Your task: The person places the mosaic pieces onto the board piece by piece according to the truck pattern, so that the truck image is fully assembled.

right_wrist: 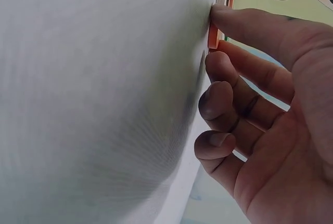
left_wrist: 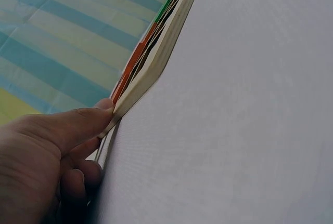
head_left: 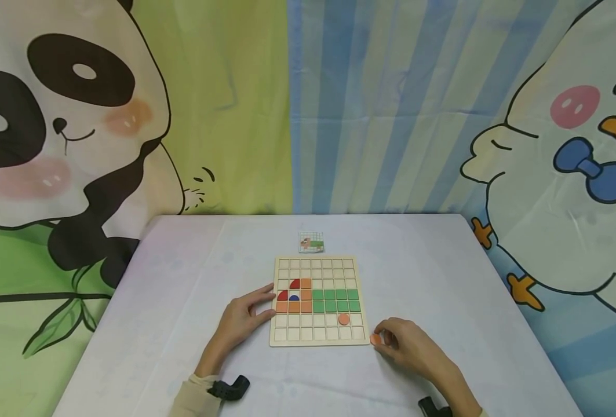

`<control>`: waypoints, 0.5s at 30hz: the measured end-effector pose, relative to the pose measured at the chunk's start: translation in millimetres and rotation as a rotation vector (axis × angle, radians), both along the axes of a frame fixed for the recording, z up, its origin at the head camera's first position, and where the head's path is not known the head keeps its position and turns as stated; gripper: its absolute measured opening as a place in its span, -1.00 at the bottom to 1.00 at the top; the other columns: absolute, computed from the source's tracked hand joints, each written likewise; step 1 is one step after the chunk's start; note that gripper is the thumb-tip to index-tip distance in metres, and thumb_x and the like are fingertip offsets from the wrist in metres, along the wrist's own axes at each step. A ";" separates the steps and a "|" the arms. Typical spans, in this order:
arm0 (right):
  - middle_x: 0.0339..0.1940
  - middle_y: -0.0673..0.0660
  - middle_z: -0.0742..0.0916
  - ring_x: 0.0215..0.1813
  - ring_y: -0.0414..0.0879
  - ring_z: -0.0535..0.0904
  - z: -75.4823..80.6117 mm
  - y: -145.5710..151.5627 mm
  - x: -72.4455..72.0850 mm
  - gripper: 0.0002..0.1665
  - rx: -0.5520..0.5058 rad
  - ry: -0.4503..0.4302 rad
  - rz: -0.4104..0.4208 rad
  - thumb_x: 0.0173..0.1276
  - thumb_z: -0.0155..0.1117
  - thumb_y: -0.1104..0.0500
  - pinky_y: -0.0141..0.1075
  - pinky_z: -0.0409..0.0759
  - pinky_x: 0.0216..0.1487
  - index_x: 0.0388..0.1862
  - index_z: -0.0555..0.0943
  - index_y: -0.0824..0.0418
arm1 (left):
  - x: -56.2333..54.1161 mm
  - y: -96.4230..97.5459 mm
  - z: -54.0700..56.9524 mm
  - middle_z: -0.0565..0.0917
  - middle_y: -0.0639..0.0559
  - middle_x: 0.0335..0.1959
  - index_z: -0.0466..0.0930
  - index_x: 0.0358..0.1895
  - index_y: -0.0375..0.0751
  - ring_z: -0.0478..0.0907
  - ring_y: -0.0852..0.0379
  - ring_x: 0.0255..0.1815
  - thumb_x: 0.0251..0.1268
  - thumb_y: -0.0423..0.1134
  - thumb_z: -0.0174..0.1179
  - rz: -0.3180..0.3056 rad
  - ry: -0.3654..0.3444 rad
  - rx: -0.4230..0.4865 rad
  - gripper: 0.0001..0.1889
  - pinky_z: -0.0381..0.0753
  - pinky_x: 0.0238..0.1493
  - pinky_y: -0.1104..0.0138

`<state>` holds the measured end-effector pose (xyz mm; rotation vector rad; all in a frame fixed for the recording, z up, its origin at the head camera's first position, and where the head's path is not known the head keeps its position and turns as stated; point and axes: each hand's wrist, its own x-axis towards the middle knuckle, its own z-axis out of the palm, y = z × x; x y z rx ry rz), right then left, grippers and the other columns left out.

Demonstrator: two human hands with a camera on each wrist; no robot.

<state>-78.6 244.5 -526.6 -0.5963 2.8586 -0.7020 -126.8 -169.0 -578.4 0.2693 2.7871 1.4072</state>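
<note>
A wooden grid board (head_left: 319, 346) lies flat in the head view. Along its left edge my left hand (head_left: 237, 325) rests, thumb and fingers spread; the left wrist view has the thumb (left_wrist: 86, 122) at the board's corner. Beside the lower right corner, my right hand (head_left: 409, 344) pinches an orange round piece (head_left: 375, 339) between thumb and index finger, close over the table. Another orange round piece (head_left: 343, 319) sits on the grid's lower right. Higher up are green squares (head_left: 336, 299), orange squares (head_left: 306, 294), red quarter-round pieces (head_left: 283, 296) and a blue half-round piece (head_left: 294, 298).
Behind the board lies a small picture card (head_left: 312, 242) with a coloured grid pattern. A white cloth covers the table (head_left: 208, 249). Printed curtains (head_left: 245, 116) hang at the back and sides. A black wrist device (head_left: 229, 388) is strapped by the left sleeve.
</note>
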 end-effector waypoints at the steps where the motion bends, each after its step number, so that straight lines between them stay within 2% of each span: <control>1: -0.47 -0.24 0.56 -0.40 -0.39 0.40 0.1 -0.3 0.0 -0.80 0.000 -0.002 -0.002 0.30 0.60 0.11 -0.46 0.44 -0.34 -0.16 0.75 0.07 | 0.0 0.1 0.1 0.64 0.20 0.44 0.78 0.21 0.06 0.29 0.35 -0.59 0.22 -0.05 0.56 -0.001 -0.003 0.005 -0.53 0.33 -0.49 0.46; 9: -0.47 -0.24 0.56 -0.40 -0.38 0.39 3.0 -3.4 -1.5 -0.84 0.025 0.000 -0.039 0.35 0.56 0.07 -0.45 0.42 -0.34 -0.19 0.74 0.06 | 0.5 0.3 -0.4 0.65 0.12 0.44 0.78 0.21 0.01 0.28 0.34 -0.61 0.22 -0.09 0.56 -0.005 0.005 0.024 -0.53 0.33 -0.51 0.45; 15: -0.47 -0.22 0.57 -0.41 -0.40 0.38 2.3 -13.8 -7.4 -0.85 0.004 0.039 0.000 0.36 0.55 0.07 -0.45 0.43 -0.35 -0.18 0.75 0.06 | 0.3 -0.1 -0.7 0.65 0.16 0.44 0.78 0.21 0.02 0.29 0.35 -0.60 0.22 -0.06 0.56 -0.005 0.018 0.013 -0.53 0.34 -0.50 0.46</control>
